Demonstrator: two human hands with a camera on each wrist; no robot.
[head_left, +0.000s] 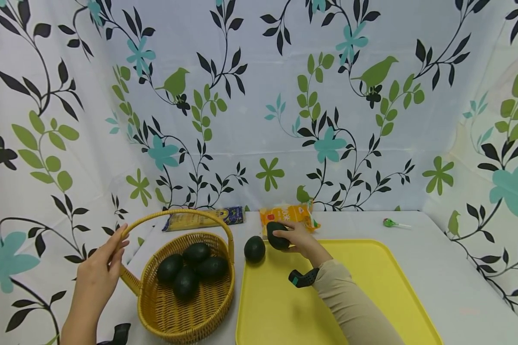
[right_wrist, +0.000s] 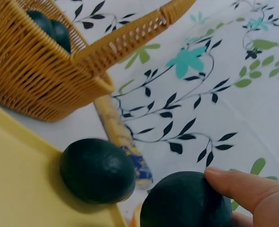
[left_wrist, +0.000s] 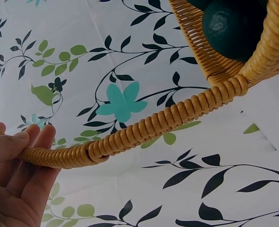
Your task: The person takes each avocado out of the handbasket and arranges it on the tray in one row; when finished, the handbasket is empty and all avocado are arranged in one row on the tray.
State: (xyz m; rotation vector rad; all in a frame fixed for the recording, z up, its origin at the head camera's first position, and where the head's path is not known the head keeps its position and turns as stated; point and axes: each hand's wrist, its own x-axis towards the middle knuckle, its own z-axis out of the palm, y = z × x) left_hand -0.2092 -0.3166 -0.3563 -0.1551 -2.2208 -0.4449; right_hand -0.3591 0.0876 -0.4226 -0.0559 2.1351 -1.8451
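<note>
My left hand holds the handle of a wicker basket, thumb and fingers round the woven loop in the left wrist view. Several dark green avocados lie inside the basket. My right hand grips another dark avocado over the back left part of a yellow tray. Just left of it, a second avocado sits at the tray's back left corner. The right wrist view shows the gripped avocado with my thumb against its side.
Behind the basket lies a long pack with a blue end, perhaps pasta. An orange packet is at the tray's back edge. A wrapped lollipop rests at the back right of the white table. A patterned curtain hangs behind.
</note>
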